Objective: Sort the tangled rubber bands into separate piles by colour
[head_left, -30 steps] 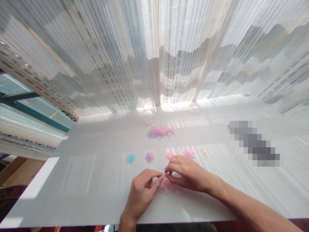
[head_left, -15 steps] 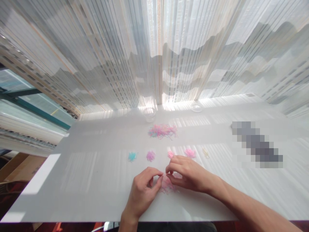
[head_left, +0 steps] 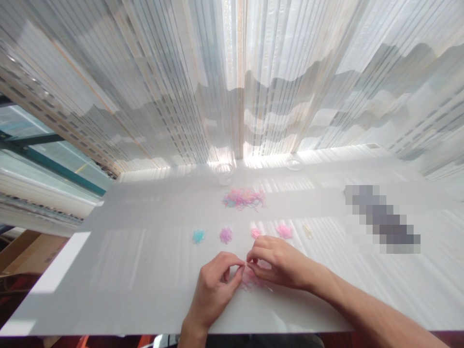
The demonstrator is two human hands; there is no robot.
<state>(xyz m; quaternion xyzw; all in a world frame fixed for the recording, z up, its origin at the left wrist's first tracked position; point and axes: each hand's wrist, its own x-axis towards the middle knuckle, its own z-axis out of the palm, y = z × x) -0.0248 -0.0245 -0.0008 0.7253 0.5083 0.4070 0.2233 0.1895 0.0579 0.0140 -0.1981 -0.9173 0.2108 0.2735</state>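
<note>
My left hand (head_left: 216, 285) is closed in a pinch, thumb against forefinger, at the near middle of the white table. My right hand (head_left: 277, 261) pinches too, its fingertips almost touching those of the left. Whatever lies between the fingertips is too small to make out. Beneath them is a loose pink pile of thin strands like small rubber bands (head_left: 250, 282), partly covered by the right hand. Just beyond my right knuckles sits a small pink heap (head_left: 255, 233). In the same row lie a teal heap (head_left: 198, 236), a purple heap (head_left: 226, 235), another pink heap (head_left: 284, 231) and a few yellow strands (head_left: 307, 230).
A larger mixed-colour pile (head_left: 243, 198) lies behind the row. Near the curtain (head_left: 224, 106) stand a clear round container (head_left: 224, 172) and a clear lid-like disc (head_left: 294, 165). A blurred-out dark long object (head_left: 384, 215) rests on the table (head_left: 126, 275) at right.
The gap between my two hands' fingertips widened slightly half a second ago and has closed again. The heaps look the same; the view has shifted a little.
</note>
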